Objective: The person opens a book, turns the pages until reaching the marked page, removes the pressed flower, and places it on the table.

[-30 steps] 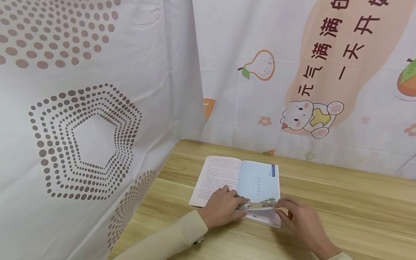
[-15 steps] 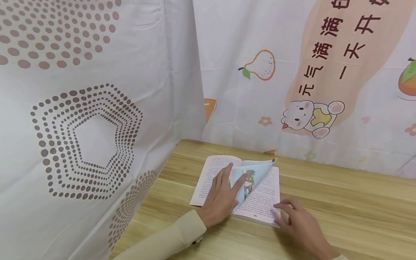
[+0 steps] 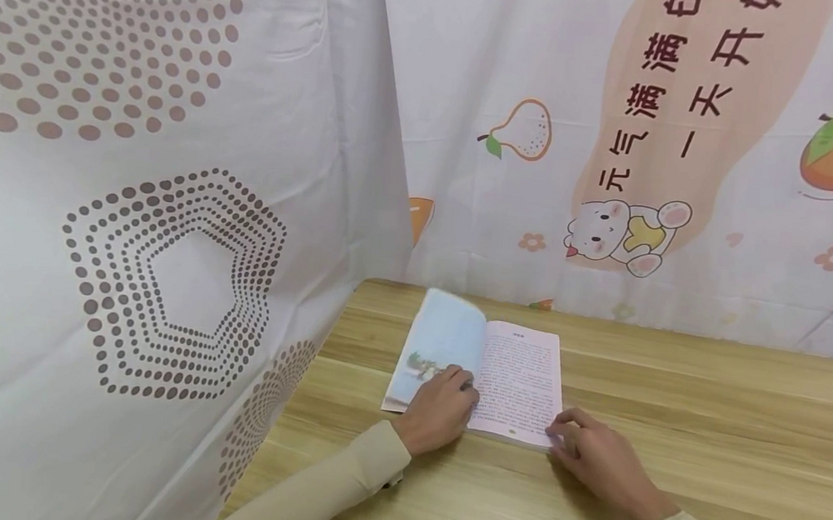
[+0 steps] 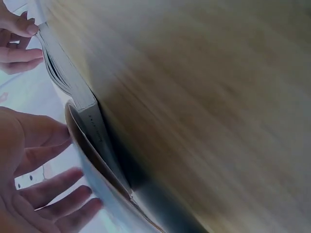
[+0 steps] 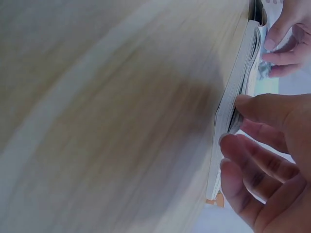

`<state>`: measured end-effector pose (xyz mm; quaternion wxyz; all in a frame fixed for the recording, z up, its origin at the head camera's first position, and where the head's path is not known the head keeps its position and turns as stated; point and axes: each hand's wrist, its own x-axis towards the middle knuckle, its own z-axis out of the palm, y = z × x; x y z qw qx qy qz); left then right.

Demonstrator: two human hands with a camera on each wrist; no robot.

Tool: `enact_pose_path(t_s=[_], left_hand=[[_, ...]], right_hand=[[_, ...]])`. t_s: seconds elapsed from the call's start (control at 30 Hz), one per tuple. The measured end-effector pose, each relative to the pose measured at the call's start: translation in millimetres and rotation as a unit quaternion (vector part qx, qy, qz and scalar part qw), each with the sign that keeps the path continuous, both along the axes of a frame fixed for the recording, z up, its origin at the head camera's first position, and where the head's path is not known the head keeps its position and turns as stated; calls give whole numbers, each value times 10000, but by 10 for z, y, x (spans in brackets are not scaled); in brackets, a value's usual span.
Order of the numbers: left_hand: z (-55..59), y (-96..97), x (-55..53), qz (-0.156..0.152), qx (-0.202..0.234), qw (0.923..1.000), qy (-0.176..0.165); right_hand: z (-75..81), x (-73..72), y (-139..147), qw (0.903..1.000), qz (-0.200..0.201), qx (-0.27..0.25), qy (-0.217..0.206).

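Note:
An open book lies on the wooden table, a page of small print on its right side. On its left side is a light-blue illustrated page, its far edge raised a little. My left hand rests on the lower part of that page near the spine; the left wrist view has its fingers loosely bent against the paper. At the book's lower right corner, my right hand pinches the page edge between thumb and forefinger. A dark gap shows under the pinched edge.
The wooden table extends to the right of the book and in front of it. A white curtain with fruit prints hangs behind the table, and a dotted white curtain hangs along its left side.
The blue illustrated page has turned from the right side over to the left. My left hand swept up and left with it, then drew back down. The right hand let that page go and stayed at the corner.

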<state>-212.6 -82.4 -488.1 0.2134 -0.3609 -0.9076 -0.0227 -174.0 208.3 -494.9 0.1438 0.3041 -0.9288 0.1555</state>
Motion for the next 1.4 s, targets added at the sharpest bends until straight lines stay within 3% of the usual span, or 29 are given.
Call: enact_pose_path(t_s=[0.23, 0.67, 0.83, 1.1, 1.3, 1.4], left_hand=[[-15, -4, -1, 166, -149, 9989, -408], [11, 22, 5, 125, -459, 9968, -638], [20, 26, 19, 141, -507, 9957, -765], [31, 68, 26, 172, -576, 9961, -647], [-15, 85, 0, 171, -499, 9982, -276], [-6, 95, 1, 203, -489, 9983, -261]], right_hand=[[-11, -2, -2, 9975, 279, 38, 650], [33, -44, -3, 9865, 585, -121, 1523], [48, -43, -31, 9885, 452, -260, 1422], [130, -25, -46, 9935, 8, -876, 729], [185, -44, -61, 9878, 130, -1237, 934], [211, -45, -58, 9843, 93, -1424, 1038]])
